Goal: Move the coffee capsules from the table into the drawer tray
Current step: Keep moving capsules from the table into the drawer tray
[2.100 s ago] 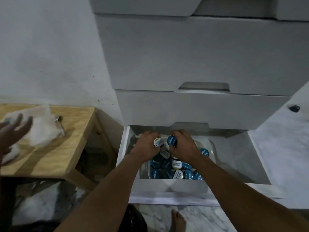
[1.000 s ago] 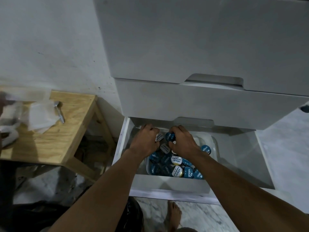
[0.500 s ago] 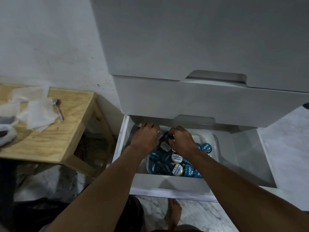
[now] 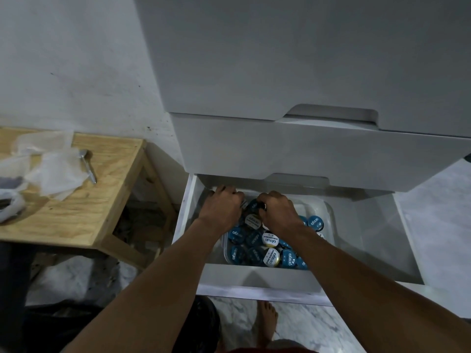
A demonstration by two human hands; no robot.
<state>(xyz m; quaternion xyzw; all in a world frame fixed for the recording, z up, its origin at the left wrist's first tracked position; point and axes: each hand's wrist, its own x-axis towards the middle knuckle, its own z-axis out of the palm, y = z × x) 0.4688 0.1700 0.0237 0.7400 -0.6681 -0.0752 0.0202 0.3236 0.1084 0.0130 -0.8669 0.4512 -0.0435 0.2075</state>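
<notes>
The white bottom drawer (image 4: 254, 277) stands pulled out, and a clear plastic tray (image 4: 329, 215) sits inside it. Several coffee capsules (image 4: 270, 239) with blue or white lids fill the tray's left part. My left hand (image 4: 221, 208) is at the tray's back left, its fingers curled round a white-lidded capsule (image 4: 244, 204) that barely shows. Beside it, my right hand (image 4: 278, 212) curls round a blue-lidded capsule (image 4: 254, 205). Both hands are low over the pile, and their fingertips are hidden.
A wooden table (image 4: 102, 200) stands left of the drawer unit, with crumpled translucent wrap (image 4: 54, 171), a metal tool (image 4: 88, 167) and a white bag (image 4: 10, 207) on it. Closed drawer fronts (image 4: 293, 154) overhang the open drawer. My bare foot (image 4: 266, 317) is on the marble floor.
Both hands have sunk lower and further back into the tray with their capsules. Another person's hand, seen over the table at first, is gone from view.
</notes>
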